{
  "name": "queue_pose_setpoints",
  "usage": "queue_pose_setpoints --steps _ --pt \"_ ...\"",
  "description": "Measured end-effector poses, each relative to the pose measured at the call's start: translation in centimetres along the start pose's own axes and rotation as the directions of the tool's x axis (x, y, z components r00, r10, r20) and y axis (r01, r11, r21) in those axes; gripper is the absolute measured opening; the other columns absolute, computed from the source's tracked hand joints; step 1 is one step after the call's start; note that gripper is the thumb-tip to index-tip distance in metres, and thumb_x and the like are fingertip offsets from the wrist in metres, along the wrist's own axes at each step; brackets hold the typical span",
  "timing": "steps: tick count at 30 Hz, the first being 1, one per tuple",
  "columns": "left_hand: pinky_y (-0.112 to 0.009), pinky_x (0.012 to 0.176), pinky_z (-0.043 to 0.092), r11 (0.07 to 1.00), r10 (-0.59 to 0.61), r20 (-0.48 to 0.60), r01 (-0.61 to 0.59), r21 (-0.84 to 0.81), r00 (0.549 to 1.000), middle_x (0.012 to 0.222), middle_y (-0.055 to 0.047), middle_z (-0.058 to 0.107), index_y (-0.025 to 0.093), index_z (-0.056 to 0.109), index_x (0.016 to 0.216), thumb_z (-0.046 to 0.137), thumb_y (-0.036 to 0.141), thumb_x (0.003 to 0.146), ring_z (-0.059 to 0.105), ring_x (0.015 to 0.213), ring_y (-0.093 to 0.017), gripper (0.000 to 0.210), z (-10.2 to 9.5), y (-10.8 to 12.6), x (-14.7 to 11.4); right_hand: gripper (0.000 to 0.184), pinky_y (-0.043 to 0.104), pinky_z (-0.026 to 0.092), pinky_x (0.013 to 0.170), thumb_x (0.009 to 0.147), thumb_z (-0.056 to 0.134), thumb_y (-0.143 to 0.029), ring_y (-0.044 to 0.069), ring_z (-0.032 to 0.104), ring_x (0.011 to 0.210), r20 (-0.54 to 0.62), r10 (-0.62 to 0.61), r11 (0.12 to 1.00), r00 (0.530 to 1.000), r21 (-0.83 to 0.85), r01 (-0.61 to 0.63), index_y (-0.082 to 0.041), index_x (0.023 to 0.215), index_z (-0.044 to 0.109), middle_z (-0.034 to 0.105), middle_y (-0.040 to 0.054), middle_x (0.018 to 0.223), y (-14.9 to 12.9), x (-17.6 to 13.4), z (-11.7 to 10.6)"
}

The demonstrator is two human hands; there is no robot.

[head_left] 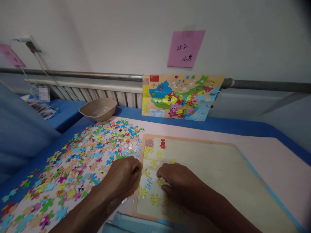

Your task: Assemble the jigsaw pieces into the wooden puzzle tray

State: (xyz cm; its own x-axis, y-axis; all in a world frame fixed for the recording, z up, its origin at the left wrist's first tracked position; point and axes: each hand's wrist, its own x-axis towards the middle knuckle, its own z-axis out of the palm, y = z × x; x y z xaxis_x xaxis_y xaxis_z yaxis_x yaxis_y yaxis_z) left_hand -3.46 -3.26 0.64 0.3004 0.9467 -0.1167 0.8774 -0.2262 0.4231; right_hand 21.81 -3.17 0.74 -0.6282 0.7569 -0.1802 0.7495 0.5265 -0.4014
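My left hand (128, 170) is closed in a fist at the left edge of the puzzle board (206, 168); whatever it may hold is hidden. Over the board's left part, my right hand (178, 179) has its fingers curled, with a yellow puzzle piece (160, 182) between thumb and fingers. Around it lie several loose yellow pieces, one of them a yellow piece (154, 199) below and another yellow piece (154, 164) above. A light-blue piece with print (149, 183) is between my hands. Joined pieces fill the board's top left corner, near a red piece (162, 143).
Many mixed puzzle pieces (85, 155) spread across the bed to the left. A beige basin (99, 109) stands behind them. A colourful map picture (182, 97) leans against the wall rail (73, 75). A pink note (186, 48) is taped above it.
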Motion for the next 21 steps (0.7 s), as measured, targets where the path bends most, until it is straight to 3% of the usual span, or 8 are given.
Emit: queue_pose_setpoints --steps 5,11,21 --pt "-0.030 0.068 0.030 1.000 -0.002 -0.013 0.002 -0.003 1.000 0.080 -0.001 0.068 0.021 0.065 0.076 0.056 0.012 0.081 0.059 0.076 -0.017 0.014 0.5 0.2 -0.1 0.023 0.035 0.038 0.087 0.089 0.064 -0.018 0.023 0.059 0.098 -0.025 0.053 0.997 0.998 0.062 -0.051 -0.024 0.111 0.068 0.071 0.0043 0.113 0.7 0.0 -1.0" --pt "-0.030 0.067 0.029 1.000 -0.012 0.001 0.012 0.013 1.000 0.079 0.000 0.067 0.021 0.063 0.075 0.056 0.014 0.081 0.057 0.074 -0.017 0.011 0.6 0.3 -0.1 0.015 0.032 0.036 0.076 0.090 0.060 -0.020 0.021 0.059 0.090 -0.037 0.111 0.992 0.993 0.065 -0.109 -0.021 0.103 0.067 0.070 0.0053 0.110 1.7 0.1 -2.5" --pt "-0.030 0.069 0.029 0.996 0.085 -0.027 -0.084 0.010 0.996 0.079 0.000 0.066 0.021 0.063 0.074 0.053 0.010 0.085 0.060 0.077 -0.017 0.019 1.4 -0.3 -0.1 0.011 0.032 0.038 0.081 0.097 0.055 -0.022 0.022 0.060 0.094 -0.059 0.161 0.986 0.985 0.041 -0.159 -0.020 0.101 0.065 0.069 0.0066 0.108 2.3 0.3 -2.7"
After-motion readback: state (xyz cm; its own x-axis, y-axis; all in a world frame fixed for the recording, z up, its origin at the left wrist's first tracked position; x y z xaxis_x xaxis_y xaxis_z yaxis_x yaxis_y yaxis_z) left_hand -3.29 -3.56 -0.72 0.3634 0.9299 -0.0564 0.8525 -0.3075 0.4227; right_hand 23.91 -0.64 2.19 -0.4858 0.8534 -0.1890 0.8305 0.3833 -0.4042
